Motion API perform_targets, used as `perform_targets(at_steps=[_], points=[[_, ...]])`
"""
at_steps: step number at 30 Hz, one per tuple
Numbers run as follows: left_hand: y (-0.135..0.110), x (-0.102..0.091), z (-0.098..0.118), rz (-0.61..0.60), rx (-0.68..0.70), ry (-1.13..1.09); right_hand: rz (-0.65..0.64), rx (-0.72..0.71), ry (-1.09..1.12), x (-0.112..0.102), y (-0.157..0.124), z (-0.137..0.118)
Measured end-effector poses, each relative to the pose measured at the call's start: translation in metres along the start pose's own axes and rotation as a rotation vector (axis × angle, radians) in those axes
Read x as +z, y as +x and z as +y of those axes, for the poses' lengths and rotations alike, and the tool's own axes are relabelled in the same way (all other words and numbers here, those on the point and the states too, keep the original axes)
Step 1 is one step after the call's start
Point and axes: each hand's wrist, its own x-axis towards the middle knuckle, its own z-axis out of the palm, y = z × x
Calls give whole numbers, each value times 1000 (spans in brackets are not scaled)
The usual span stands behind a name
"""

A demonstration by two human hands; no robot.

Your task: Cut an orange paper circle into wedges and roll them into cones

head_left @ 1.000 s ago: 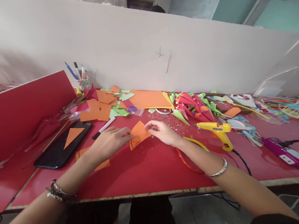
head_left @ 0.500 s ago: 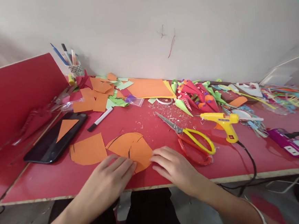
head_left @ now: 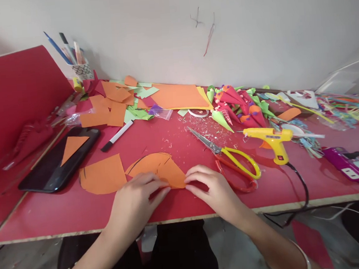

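An orange piece of paper (head_left: 171, 172), rounded at the back and marked with dark lines, lies on the red tabletop right in front of me. My left hand (head_left: 143, 191) pinches its near edge between thumb and fingers. At the right corner of the same sheet, the fingertips and thumb of my right hand (head_left: 208, 184) also close on the paper. A second orange cut piece (head_left: 103, 174) with a curved side rests to the left of my left hand. Scissors (head_left: 231, 157) with yellow and red handles lie just beyond my right hand.
A yellow glue gun (head_left: 271, 139) with a black cable lies at right, near a purple power strip (head_left: 350, 168). To the left are a black phone (head_left: 59, 160) bearing an orange triangle and a marker (head_left: 117, 135). Paper scraps (head_left: 115, 110) and small decorated cones (head_left: 236, 105) line the back.
The paper's near edge has come up and away from me between my fingers, so less of the sheet shows. Both hands have shifted slightly; the camera view has tilted down a little.
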Motion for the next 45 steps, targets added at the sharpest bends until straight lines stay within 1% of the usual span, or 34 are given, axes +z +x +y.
perform_targets(at_steps=[4, 8, 14, 19, 25, 31, 34, 41, 45], points=[[4, -1, 3, -63, -129, -7, 36, 15, 11, 2, 0, 1], [5, -1, 3, -62, -179, -2, 39, 45, 18, 2, 0, 2], [4, 0, 2, -38, -182, 24, 109, 95, -15, 6, 0, 0], [5, 0, 2, -49, -194, 16, 155, 127, -33, 11, -1, -4], [7, 0, 2, -26, -210, 29, 166, 159, -52, 12, 0, -4], [9, 2, 2, -24, -206, -109, 176, 190, -77, 14, -1, -6], [9, 3, 0, -20, -197, -138, 168, 198, -86, 14, 0, -6], [10, 3, -1, 31, -187, -123, 163, 174, -93, 14, 0, -5], [13, 2, 0, 15, -214, -105, 161, 179, -81, 12, 0, -4]])
